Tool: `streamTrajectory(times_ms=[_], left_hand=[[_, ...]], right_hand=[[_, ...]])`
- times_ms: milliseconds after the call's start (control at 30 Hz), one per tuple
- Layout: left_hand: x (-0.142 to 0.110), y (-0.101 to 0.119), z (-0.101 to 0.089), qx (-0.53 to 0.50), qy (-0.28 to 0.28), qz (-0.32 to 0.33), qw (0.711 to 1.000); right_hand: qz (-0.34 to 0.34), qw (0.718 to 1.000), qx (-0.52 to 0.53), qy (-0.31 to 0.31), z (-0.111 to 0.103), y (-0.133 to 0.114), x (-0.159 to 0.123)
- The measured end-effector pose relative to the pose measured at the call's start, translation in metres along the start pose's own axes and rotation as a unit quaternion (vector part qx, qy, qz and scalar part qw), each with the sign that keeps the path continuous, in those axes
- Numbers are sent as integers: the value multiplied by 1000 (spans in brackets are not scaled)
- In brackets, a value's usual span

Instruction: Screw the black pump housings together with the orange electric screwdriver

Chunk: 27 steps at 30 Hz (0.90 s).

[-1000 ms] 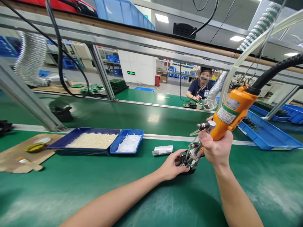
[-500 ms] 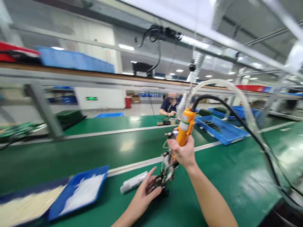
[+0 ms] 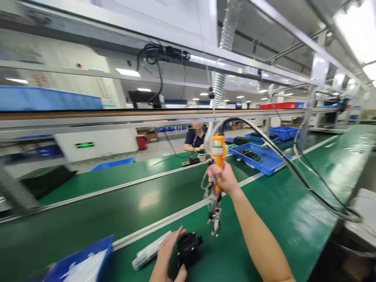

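Observation:
My right hand (image 3: pixel 221 176) is wrapped around an orange electric screwdriver (image 3: pixel 217 147), held upright above the green bench. A metal jaw-like feeder head (image 3: pixel 216 223) with thin tubes is fixed at its lower end. The tip hangs clear of the bench, to the right of a round black plastic part (image 3: pixel 188 246). My left hand (image 3: pixel 167 256) curves around the left side of that part, fingers behind and thumb in front. Beside the left hand lies a whitish cylindrical tube (image 3: pixel 149 250), partly covered by the fingers.
A blue tray (image 3: pixel 102 260) of white pieces stands at the lower left. Another blue tray (image 3: pixel 267 162) with dark parts sits beyond my right hand. Across the bench is a co-worker (image 3: pixel 194 139). A black cable (image 3: pixel 276 147) arcs from the screwdriver to the right.
The screwdriver has lifted off the black part and swung more upright, leaving a gap. My left hand stays around the part. The view has turned to the right.

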State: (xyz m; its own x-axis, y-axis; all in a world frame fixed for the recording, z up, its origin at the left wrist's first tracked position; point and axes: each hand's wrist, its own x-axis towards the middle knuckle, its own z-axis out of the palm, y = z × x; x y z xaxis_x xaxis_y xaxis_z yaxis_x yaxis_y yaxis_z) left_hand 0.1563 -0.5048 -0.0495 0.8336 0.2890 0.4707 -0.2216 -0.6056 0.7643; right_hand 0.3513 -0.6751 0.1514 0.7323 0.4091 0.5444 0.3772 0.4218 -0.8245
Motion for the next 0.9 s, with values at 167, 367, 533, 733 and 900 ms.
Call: streamTrajectory(times_ms=[167,367,533,733,900], left_hand=[[-14,2,9,5,53,-65,996],[3,0,17,-278,3,-197,940],[2,-13,11,-391,25,-260,882],[8,-12,-1,-463,-157,-227,842],[0,4,18,-386,-144,-162,897]], right_hand=[[26,999,28,-23,-6,3,3],[46,995,61,-62,1,5,6],[48,992,93,-70,7,8,9],[43,993,89,-71,8,8,11],[79,991,82,-64,2,-1,3]])
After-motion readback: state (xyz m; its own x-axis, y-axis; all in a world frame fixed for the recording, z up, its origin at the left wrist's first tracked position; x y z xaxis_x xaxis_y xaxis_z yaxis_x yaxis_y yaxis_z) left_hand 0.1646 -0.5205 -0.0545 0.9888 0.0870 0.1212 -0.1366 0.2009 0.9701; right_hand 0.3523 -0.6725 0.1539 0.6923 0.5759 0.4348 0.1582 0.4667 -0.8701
